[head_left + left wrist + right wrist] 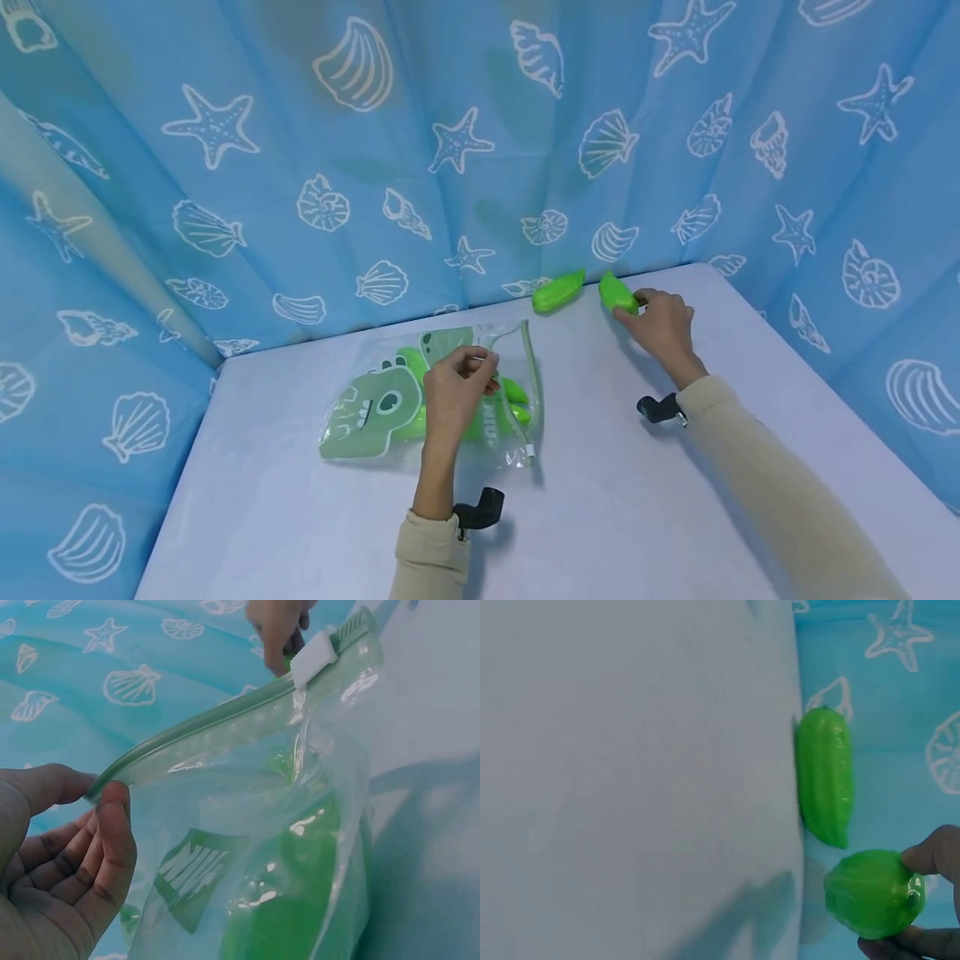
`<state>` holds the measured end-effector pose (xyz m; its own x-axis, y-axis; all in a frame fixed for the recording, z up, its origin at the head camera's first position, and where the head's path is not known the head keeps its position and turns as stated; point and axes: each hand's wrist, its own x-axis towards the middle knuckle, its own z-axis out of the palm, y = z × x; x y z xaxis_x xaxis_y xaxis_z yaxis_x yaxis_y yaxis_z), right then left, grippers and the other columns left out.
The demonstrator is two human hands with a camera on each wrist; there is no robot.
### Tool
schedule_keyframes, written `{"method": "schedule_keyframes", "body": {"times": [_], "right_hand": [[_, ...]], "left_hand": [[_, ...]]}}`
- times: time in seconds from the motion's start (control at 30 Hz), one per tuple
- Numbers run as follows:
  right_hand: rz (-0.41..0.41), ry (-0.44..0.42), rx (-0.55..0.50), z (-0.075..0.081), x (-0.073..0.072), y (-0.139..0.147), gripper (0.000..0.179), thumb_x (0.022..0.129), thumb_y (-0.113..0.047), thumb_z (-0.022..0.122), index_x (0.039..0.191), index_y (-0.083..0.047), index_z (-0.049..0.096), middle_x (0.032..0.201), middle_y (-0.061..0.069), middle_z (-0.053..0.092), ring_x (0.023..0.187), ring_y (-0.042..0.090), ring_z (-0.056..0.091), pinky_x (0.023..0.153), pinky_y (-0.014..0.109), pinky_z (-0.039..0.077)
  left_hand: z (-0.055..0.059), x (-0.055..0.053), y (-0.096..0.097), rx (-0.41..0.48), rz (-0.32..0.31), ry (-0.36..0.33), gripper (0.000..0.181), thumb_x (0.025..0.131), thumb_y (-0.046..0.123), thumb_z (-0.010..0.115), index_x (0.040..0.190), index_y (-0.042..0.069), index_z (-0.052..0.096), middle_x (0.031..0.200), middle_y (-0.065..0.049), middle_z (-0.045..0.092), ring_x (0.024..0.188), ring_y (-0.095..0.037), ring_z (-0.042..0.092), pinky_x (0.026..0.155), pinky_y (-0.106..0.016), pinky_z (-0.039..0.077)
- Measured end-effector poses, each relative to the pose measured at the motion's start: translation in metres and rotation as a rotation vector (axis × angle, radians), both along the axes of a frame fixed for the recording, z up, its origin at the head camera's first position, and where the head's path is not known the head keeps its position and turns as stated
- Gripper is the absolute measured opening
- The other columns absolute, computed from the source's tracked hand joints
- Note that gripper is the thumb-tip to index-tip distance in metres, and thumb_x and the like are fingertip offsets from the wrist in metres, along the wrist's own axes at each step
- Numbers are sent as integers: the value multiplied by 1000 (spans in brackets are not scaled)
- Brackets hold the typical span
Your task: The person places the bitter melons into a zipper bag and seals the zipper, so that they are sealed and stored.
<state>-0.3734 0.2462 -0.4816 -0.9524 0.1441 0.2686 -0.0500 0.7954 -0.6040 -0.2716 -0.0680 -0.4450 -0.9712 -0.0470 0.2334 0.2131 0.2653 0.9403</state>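
Observation:
My left hand (456, 392) pinches the green zip edge of a clear slider bag (225, 787) between thumb and index finger. A green dinosaur print (375, 408) covers part of the bag, and glossy green pieces (285, 900) show through the film. The white zip slider (313, 658) sits near the far end of the edge. At the table's back, my right hand (663, 327) grips a glossy, ridged green toy vegetable (875, 894) with a pointed tip; its exact kind is unclear. A similar long green toy vegetable (825, 776) lies to its left in the head view.
A white-covered table (300, 533) carries the bag and the loose green piece. Blue curtain (465, 208) with white shells and starfish hangs right behind its back edge and along both sides. Black wrist mounts (480, 508) jut from both sleeves.

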Motion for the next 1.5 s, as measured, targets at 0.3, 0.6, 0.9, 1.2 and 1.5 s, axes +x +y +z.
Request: {"method": "schedule_keyframes", "body": {"times": [0.3,0.6,0.9,1.2,1.5], "right_hand": [[131,39,-31,11,48,14,49,93,-30,68,128,3,62,117,22,64,108,40,52,88,57,30],[301,25,-64,15,92,5,46,89,-28,76,130,-9,65,122,14,63,113,34,54,88,57,45],[500,80,-42,9,104,-6,45,83,-12,80,126,-13,67,123,7,64,107,25,57,85,54,49],[628,33,-3,5,97,-21,45,81,-13,80,124,-16,69,122,1,66,108,22,55,86,52,50],[668,-5,-6,-2,94,-33,44,82,-14,78,125,-14,68,122,1,66,108,22,56,87,51,50]], "left_hand": [[0,-1,0,-17,-2,22,16,94,20,72,101,6,73,77,-7,73,63,-19,69,60,-33,57],[0,0,0,-16,3,17,15,94,19,72,102,6,73,77,-7,72,63,-18,69,62,-37,58],[1,0,-1,-43,3,33,16,94,20,72,102,6,73,76,-4,72,62,-17,69,59,-30,55],[0,-4,1,-46,-17,69,16,94,19,71,101,5,73,76,-6,72,61,-17,68,58,-30,55],[-7,-1,3,-48,-46,47,17,94,21,71,103,6,73,77,-6,72,62,-16,69,60,-29,56]]}}
